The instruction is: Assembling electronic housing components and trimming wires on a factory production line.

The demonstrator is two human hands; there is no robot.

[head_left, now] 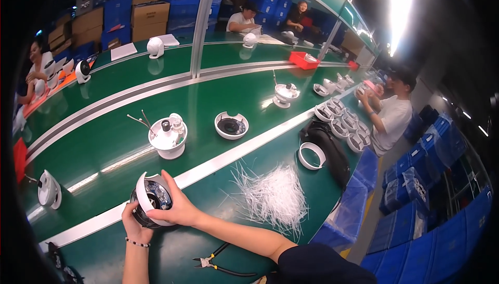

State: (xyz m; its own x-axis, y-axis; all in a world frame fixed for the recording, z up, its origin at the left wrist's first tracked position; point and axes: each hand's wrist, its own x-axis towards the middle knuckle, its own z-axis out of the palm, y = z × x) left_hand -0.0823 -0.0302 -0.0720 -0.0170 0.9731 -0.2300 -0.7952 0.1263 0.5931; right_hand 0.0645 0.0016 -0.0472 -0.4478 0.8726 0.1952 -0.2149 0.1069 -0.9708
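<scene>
Both hands hold a round white camera housing [142, 194] just over the near edge of the green line. A circuit board [160, 192] and black parts show inside it. My left hand [136, 226], with a beaded bracelet at the wrist, cups the housing from below and the left. My right hand [179, 204] grips the right side, its thumb across the lower front of the white shell. Diagonal-cutting pliers [207, 261] with black and yellow handles lie on the bench below the hands, their jaws pointing left.
A heap of thin white strips [278, 198] lies right of my hands, near a white ring [312, 156] and black bag [332, 154]. Open housings [338, 128] crowd the far right bench. The belt carries a white base [169, 138] and a housing cup [232, 133]. Co-workers sit beyond.
</scene>
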